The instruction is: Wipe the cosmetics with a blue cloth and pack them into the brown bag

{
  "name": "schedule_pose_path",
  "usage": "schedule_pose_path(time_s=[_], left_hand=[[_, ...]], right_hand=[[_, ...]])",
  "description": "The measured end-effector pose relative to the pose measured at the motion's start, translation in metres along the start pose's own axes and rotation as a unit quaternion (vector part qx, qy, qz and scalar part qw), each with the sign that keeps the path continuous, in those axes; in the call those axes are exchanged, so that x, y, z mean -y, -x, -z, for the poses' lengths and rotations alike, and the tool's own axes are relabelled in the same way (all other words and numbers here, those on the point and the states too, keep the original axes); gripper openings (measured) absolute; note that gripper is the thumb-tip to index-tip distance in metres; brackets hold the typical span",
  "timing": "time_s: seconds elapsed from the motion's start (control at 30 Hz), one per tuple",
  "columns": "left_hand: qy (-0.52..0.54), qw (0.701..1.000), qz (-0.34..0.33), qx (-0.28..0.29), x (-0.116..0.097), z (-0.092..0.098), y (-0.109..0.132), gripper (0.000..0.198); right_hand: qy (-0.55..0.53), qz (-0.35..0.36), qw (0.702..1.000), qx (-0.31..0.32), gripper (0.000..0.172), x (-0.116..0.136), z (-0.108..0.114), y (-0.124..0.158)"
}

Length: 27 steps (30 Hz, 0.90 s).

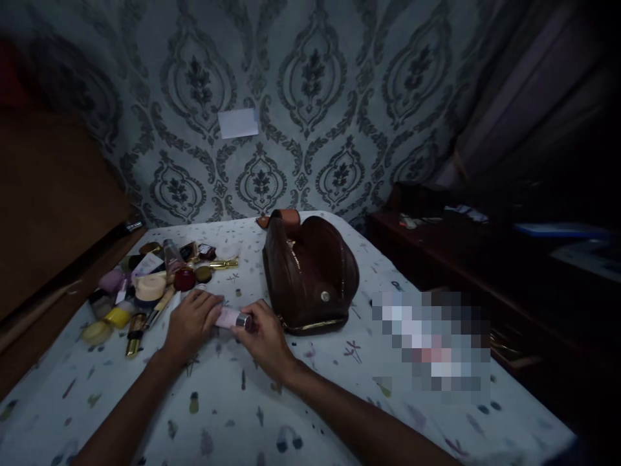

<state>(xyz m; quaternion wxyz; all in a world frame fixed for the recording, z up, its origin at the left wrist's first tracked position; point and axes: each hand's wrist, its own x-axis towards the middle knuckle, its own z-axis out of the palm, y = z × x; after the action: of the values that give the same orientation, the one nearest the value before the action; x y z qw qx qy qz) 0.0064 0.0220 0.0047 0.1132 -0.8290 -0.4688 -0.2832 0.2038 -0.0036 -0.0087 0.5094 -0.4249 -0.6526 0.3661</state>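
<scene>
While your left hand [191, 323] has its fingers wrapped around one end of the pale pink tube [227, 317], your right hand [266, 340] pinches the silver-capped end. The tube is over the patterned cloth [233, 414]; contact between them cannot be determined. The open brown bag [310, 304] stands just beyond your right hand; assorted cosmetics [150, 288] lie near your left.

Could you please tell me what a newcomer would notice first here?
Probably the brown bag, standing open on the patterned cloth near the middle. Just left of it, the left hand and right hand hold a pale tube with a silver cap. A pile of cosmetics lies further left.
</scene>
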Motion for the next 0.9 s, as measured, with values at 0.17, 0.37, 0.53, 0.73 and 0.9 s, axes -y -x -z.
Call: schedule_pose_path(time_s=[0.17, 0.37, 0.53, 0.73, 0.9], left_hand=[[0.118, 0.992, 0.037, 0.028, -0.007, 0.011, -0.003, 0.039], [0.217, 0.960, 0.175, 0.008, -0.031, 0.010, -0.008, 0.052], [0.265, 0.925, 0.273, -0.009, -0.042, 0.001, -0.009, 0.054], [0.317, 0.903, 0.286, 0.034, -0.036, -0.009, -0.010, 0.060], [0.274, 0.920, 0.276, 0.043, -0.032, -0.010, -0.011, 0.052]], right_hand=[[-0.041, 0.017, 0.999, -0.024, 0.023, 0.015, 0.009, 0.010], [-0.147, -0.012, 0.989, -0.016, 0.026, 0.019, 0.002, 0.012], [-0.287, -0.097, 0.953, -0.005, 0.029, 0.003, -0.009, 0.011], [-0.302, -0.122, 0.945, -0.004, 0.031, 0.002, -0.003, 0.004], [-0.317, -0.151, 0.936, -0.029, 0.036, -0.010, -0.008, -0.008]])
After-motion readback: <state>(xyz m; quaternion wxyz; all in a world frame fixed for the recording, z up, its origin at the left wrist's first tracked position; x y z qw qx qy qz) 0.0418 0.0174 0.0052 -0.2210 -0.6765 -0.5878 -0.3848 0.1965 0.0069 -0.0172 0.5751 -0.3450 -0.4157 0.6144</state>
